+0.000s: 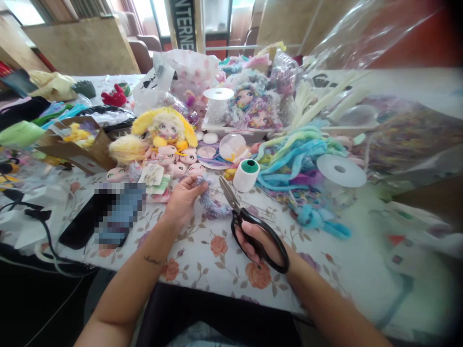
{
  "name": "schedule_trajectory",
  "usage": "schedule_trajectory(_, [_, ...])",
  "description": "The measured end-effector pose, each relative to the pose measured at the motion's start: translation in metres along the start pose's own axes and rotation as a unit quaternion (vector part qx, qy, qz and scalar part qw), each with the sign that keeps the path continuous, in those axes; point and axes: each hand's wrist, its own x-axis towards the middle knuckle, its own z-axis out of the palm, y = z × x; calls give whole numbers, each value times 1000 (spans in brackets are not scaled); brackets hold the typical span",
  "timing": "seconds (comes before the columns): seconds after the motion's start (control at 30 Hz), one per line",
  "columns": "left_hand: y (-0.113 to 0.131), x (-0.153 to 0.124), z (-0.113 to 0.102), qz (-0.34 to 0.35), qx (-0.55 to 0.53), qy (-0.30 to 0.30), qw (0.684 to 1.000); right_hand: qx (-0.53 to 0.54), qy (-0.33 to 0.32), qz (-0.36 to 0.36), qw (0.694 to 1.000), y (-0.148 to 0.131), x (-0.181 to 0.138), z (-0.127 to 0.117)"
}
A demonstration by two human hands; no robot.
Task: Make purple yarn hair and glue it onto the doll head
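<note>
On the floral tablecloth (202,262), scissors (238,214), yarn (215,205), dolls (166,130); windows (144,9) beyond.

Daylight comes in through bright windows (21,9) along the far wall and washes out the glass. Below them a tan wooden panel (83,46) leans beside a brown armchair (144,48). A black banner (184,24) with white letters hangs between the panes. To the right is an orange-red wall (415,43). The near surface (217,270) has a white cloth printed with roses.
</note>
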Motion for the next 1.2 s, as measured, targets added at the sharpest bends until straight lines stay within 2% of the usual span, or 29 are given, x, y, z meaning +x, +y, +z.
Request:
schedule_trajectory(0.2, [1, -1, 3, -42, -52, -14, 998, -20, -20, 31, 999, -1, -1, 1])
schedule_trajectory(0.5, [0, -5, 7, -26, -60, -48, 997, 13, -36, -4, 999, 6, 1, -2])
schedule_trajectory(0.77, [-1, -6, 8, 33, -21, -39, 998, 64, -53, -24, 996, 12, 3, -1])
schedule_trajectory(1.03, [-2, -3, 7, 28, -20, -4, 999, 37, -72, -15, 997, 9, 0, -2])
schedule_trajectory(1.2, [-3, -5, 9, 41, -3, 1, 999, 36, -61, -14, 997, 12, 2, -2])
